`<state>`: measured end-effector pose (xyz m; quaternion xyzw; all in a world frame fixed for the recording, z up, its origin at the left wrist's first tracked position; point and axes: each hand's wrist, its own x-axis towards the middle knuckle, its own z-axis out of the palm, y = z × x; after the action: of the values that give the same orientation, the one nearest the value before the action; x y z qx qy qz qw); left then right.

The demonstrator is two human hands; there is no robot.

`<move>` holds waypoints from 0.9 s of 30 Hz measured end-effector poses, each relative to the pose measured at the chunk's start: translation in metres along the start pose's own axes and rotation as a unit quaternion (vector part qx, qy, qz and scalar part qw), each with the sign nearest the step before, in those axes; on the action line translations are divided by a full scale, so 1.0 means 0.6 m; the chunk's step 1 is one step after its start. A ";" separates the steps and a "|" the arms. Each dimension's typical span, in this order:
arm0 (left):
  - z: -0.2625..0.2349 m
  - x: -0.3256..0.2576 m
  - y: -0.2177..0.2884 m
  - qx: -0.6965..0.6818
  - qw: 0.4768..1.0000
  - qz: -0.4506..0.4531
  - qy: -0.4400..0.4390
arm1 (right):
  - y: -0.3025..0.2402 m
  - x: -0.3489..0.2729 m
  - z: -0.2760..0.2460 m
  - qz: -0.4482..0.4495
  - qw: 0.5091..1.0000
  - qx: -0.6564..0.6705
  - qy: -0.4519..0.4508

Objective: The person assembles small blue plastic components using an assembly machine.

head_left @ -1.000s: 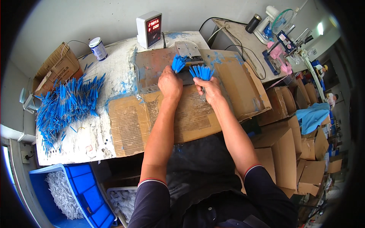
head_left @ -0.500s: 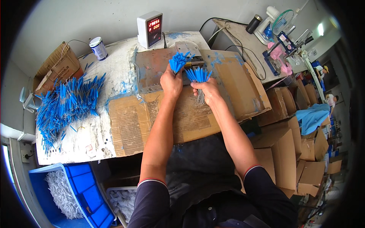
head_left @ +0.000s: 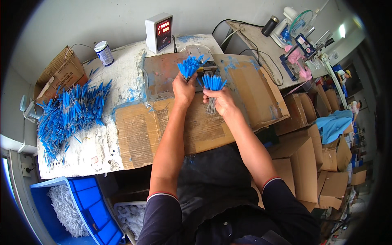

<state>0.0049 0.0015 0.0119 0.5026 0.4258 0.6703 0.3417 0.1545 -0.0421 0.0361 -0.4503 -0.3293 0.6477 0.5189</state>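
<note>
Blue-tipped stick bundles point(head_left: 190, 66) | upper centre, over cardboard-covered tabletop point(head_left: 134, 134) | left hand point(head_left: 183, 87) clenched on one, right hand point(head_left: 220, 100) grasping other point(head_left: 212, 83) | advice: keep tips level, grip firm.

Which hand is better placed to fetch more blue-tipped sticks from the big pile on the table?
Probably the left hand: the loose pile lies on its side of the table. Both hands grip bundles; the right hand would have to cross over.
</note>
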 end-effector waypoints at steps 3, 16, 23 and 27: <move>0.004 -0.004 0.003 0.067 0.997 -0.022 -0.020 | 0.004 0.005 -0.005 -0.012 1.000 -0.017 0.008; 0.002 0.005 -0.001 0.100 0.984 -0.050 0.141 | 0.020 0.048 0.016 -0.095 0.977 -0.045 0.185; -0.003 -0.001 0.011 0.306 0.943 0.011 0.130 | 0.018 0.051 0.014 -0.081 0.979 -0.041 0.181; -0.008 0.001 0.004 0.354 0.921 0.082 0.143 | 0.014 0.048 0.024 -0.066 0.981 -0.045 0.180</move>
<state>-0.0001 0.0001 0.0140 0.5231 0.6367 0.5662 0.0210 0.1362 -0.0156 0.0271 -0.5594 -0.2880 0.5054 0.5905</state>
